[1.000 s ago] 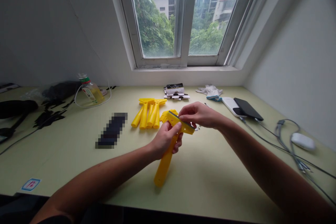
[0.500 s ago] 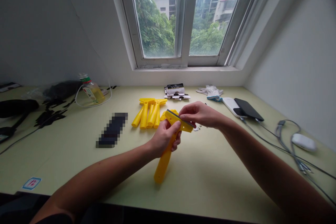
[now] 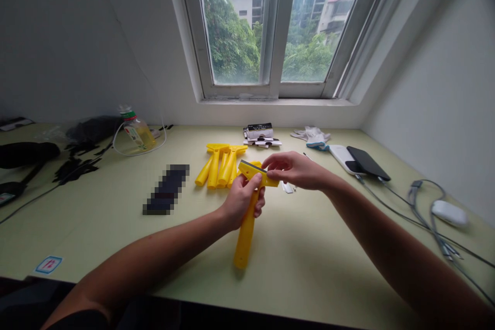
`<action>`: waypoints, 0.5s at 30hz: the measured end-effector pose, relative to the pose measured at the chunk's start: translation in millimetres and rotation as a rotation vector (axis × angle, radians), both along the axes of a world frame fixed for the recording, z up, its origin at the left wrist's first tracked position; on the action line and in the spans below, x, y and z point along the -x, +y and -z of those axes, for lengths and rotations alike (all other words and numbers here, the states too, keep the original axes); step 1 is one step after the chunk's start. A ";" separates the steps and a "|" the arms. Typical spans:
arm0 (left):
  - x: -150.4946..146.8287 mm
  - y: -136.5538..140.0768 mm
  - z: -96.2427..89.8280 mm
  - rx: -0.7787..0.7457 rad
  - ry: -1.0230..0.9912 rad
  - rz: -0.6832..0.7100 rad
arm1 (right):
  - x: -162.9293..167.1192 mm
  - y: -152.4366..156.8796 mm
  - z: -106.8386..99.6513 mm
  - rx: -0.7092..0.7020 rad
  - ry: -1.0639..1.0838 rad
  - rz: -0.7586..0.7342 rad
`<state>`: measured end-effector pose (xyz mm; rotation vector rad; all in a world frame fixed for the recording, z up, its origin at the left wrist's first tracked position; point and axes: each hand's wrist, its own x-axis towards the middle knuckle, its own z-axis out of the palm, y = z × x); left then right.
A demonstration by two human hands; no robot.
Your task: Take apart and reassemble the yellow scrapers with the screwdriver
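Observation:
My left hand [image 3: 242,200] grips the handle of a yellow plastic scraper [image 3: 245,240], its head up and its handle end down near the table. My right hand [image 3: 296,169] pinches the right end of the scraper's head, where a thin dark blade edge [image 3: 258,168] shows along the top. Behind the hands, several more yellow scrapers [image 3: 219,164] lie side by side on the pale green table [image 3: 309,247]. Small white bits [image 3: 288,187] lie on the table just under my right hand.
At the back lie a stack of small blade boxes [image 3: 260,134], white gloves [image 3: 312,136] and two phones [image 3: 358,160]. Grey cables [image 3: 429,221] and a white mouse [image 3: 448,212] lie right. A yellow bottle [image 3: 135,131], black items [image 3: 27,154] and a blurred dark object [image 3: 167,190] lie left.
The scraper has swung more upright and its head has shifted slightly left and up. Both hands stay on it, the right still at the head's end.

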<state>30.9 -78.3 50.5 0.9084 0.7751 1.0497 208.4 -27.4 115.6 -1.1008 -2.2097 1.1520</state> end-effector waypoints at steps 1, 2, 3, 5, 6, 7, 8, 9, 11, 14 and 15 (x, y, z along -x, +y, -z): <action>0.2 -0.1 -0.2 0.001 -0.004 0.005 | -0.3 0.6 0.7 0.014 0.006 -0.011; 0.4 -0.3 -0.4 0.000 -0.008 0.011 | -0.8 1.1 1.1 0.021 0.012 -0.015; 0.4 -0.8 -0.6 -0.006 -0.011 0.018 | -1.3 1.5 1.2 0.022 0.018 -0.016; 0.0 -1.8 -0.7 -0.024 -0.016 0.032 | -2.1 1.1 0.3 0.026 0.023 -0.010; -0.3 -2.3 -0.5 -0.032 -0.018 0.037 | -2.3 0.4 -0.7 0.028 0.022 -0.011; -0.6 -2.7 -0.3 -0.036 -0.018 0.040 | -2.3 -0.7 -1.9 0.027 0.015 -0.013; -1.0 -3.1 0.0 -0.038 -0.016 0.040 | -2.0 -2.0 -3.3 0.016 0.003 -0.010; -1.3 -3.4 0.3 -0.037 -0.013 0.037 | -1.7 -3.5 -4.6 -0.003 -0.014 -0.002; -1.6 -4.0 0.6 -0.035 -0.007 0.032 | -0.8 -6.4 -6.9 -0.047 -0.052 0.022; -1.7 -4.9 0.4 -0.033 -0.004 0.034 | -0.5 -8.7 -8.4 -0.085 -0.092 0.034; -1.8 -5.2 0.3 -0.034 -0.003 0.036 | -0.6 -9.0 -8.5 -0.093 -0.102 0.032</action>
